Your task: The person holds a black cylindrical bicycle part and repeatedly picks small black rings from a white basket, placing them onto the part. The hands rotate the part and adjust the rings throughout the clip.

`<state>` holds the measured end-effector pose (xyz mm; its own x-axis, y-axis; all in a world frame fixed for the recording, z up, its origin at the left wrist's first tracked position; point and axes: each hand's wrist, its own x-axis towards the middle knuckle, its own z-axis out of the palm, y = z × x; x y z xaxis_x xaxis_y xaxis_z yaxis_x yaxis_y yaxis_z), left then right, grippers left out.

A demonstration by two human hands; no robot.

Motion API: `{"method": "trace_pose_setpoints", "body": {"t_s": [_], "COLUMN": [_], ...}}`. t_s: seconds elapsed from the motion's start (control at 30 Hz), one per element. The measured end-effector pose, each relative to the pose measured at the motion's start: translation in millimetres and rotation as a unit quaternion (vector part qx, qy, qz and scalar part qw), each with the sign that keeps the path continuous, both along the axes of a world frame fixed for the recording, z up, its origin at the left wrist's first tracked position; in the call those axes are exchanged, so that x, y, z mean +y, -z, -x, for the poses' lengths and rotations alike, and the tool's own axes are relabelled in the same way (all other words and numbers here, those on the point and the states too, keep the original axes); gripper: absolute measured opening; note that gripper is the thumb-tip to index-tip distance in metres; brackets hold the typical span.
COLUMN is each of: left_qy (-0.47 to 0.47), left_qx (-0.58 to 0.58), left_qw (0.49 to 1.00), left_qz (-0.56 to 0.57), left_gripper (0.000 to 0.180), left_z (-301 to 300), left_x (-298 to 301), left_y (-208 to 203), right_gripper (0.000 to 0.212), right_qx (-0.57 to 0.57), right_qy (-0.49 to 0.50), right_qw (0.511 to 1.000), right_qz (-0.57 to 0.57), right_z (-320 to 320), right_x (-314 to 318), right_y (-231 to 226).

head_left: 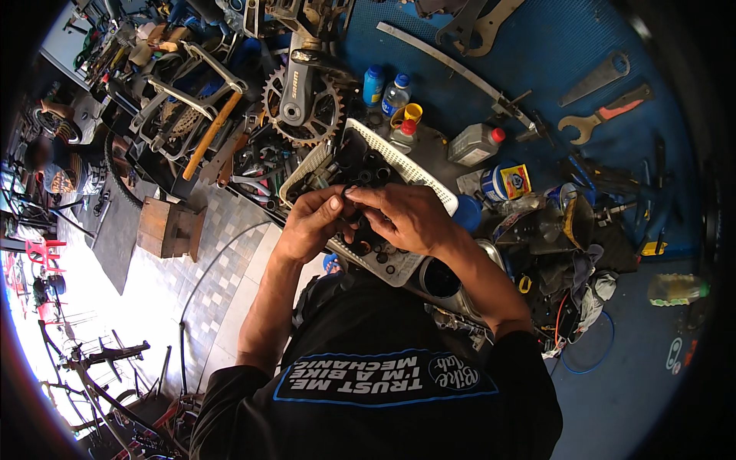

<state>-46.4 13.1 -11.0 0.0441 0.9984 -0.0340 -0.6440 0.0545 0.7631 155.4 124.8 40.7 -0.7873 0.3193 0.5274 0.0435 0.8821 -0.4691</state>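
Note:
My left hand (pixel 309 224) and my right hand (pixel 405 218) meet over a white plastic basket (pixel 420 175). Their fingertips pinch a small dark part (pixel 349 191), mostly covered by the fingers, so its kind is unclear. Both hands are closed. Beneath them the basket holds several dark rings, sleeves and small bike parts. Just beyond its far left side stands a bicycle crank arm (pixel 294 86) with a toothed chainring (pixel 332 111).
Behind the basket stand a blue bottle (pixel 372 86), a red-capped bottle (pixel 404 136) and a grey jug (pixel 474 146). A wooden handle (pixel 211 136) leans at left above a wooden block (pixel 162 228). Wrenches (pixel 606 113) hang on the blue wall. Another person (pixel 65 165) is at far left.

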Motion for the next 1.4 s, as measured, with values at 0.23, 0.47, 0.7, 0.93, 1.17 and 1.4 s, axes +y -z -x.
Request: {"method": "trace_pose_setpoints", "body": {"t_s": [0.23,0.47,0.7,0.93,1.17,1.4], "left_qy": [-0.009,-0.014,-0.007,-0.055,-0.055,-0.065], "left_qx": [-0.04,-0.043,-0.035,-0.029,-0.051,-0.051], "left_qw": [0.999,0.999,0.999,0.998,0.997,0.996], "left_qz": [-0.002,0.017,0.023,0.02,0.025,0.03], "left_gripper": [0.054,0.054,0.056,0.051,0.047,0.046], "left_z": [1.0,0.4,-1.5,-5.0,-2.8,-3.8], "left_x": [-5.2,-6.2,-6.8,-7.8,-6.5,-4.8], "left_y": [2.6,-3.6,-7.9,-9.4,-1.0,-2.9], "right_gripper": [0.062,0.07,0.069,0.069,0.07,0.06], "right_qx": [0.051,-0.03,-0.096,-0.1,-0.094,-0.086], "right_qy": [-0.002,0.067,0.072,0.048,0.014,0.064], "right_qw": [0.998,0.994,0.959,0.977,0.994,0.987], "right_qz": [0.021,-0.082,-0.256,-0.18,-0.055,-0.116], "right_z": [-6.0,-27.7,-20.3,-20.9,-23.7,-24.4], "right_x": [1.7,14.4,18.0,8.7,2.9,3.8], "right_y": [-8.9,-19.7,-4.7,-5.3,-1.4,-13.7]}}
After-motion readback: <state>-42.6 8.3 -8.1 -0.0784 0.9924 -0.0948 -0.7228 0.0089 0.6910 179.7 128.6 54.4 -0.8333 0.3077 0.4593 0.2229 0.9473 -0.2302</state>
